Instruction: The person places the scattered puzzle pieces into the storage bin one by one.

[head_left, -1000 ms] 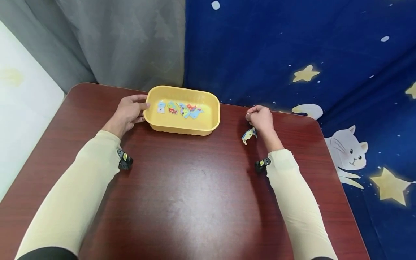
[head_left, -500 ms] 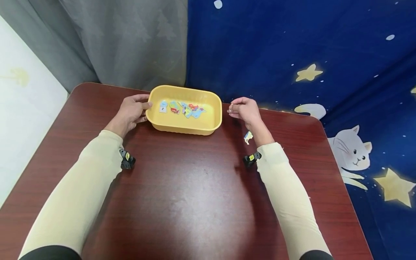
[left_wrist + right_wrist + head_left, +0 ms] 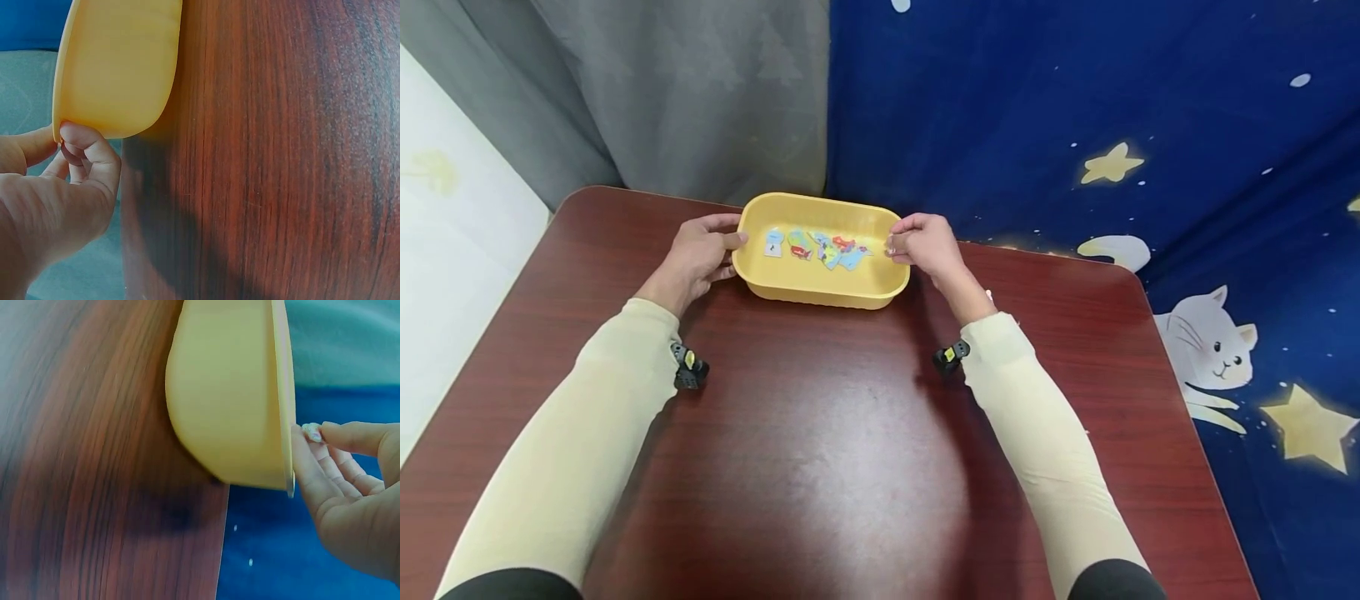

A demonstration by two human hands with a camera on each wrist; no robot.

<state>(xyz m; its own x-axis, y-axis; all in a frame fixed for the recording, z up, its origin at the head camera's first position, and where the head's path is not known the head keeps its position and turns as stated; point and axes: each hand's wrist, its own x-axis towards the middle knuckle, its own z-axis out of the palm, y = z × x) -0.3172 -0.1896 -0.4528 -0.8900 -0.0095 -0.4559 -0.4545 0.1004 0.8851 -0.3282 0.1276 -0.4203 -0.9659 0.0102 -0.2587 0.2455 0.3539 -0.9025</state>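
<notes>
A yellow plastic bin [image 3: 820, 292] stands at the far side of the table, with several colourful torn paper scraps [image 3: 850, 257] on its floor. My left hand [image 3: 692, 254] grips its left end, thumb over the rim and fingers outside, as the left wrist view also shows. Over the bin's right end is my right hand [image 3: 928, 246]. Its thumb and fingertips pinch a small whitish crumpled scrap [image 3: 312, 432], close to the rim in the right wrist view. Another scrap [image 3: 989, 294] on the table is mostly hidden behind the right wrist.
The dark red wooden table [image 3: 820, 467] has its far edge just behind the bin. Beyond it hang a grey curtain [image 3: 700, 100] and a blue curtain [image 3: 1000, 108] with stars and a cat. A white wall [image 3: 452, 208] is at the left.
My right hand has moved left from the table's right side to the bin's right end, carrying the small scrap. The left hand keeps its grip on the bin.
</notes>
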